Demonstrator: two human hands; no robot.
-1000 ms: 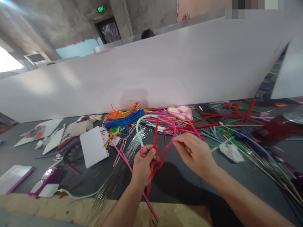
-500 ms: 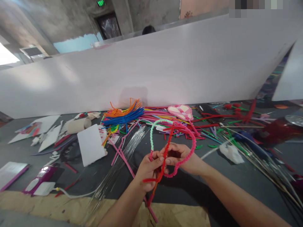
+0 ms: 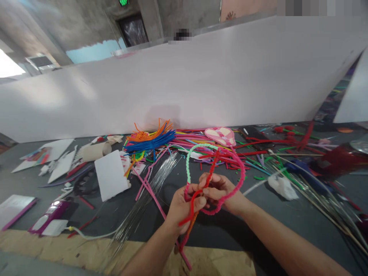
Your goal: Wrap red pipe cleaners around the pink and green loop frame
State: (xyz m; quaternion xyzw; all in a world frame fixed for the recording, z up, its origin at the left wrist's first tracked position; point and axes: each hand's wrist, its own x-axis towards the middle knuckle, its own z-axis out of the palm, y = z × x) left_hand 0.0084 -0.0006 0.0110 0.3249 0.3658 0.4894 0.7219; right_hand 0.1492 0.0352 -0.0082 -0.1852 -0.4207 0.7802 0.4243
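Note:
Both hands meet over the dark table, low in the middle of the head view. My left hand (image 3: 181, 205) is closed round the lower ends of a bundle of twisted pipe cleaners. My right hand (image 3: 218, 191) pinches the same bundle from the right. A braided loop (image 3: 240, 168), mint green on its left side and pink on its right, arches up from the hands. A red pipe cleaner (image 3: 211, 170) runs up through the loop's middle. Red and orange tails (image 3: 188, 226) hang below my left hand.
A heap of coloured pipe cleaners (image 3: 152, 140) lies at the back by a white partition (image 3: 184, 84). White foam pieces (image 3: 110, 174), a cardboard roll (image 3: 93, 152), thin wires (image 3: 149, 188), long sticks (image 3: 313, 184), a pink heart piece (image 3: 221, 135) and a purple tool (image 3: 50, 214) lie around.
My right hand has moved left from the loop's pink side to join my left hand at the base. The loop has swung to the right and stands more upright.

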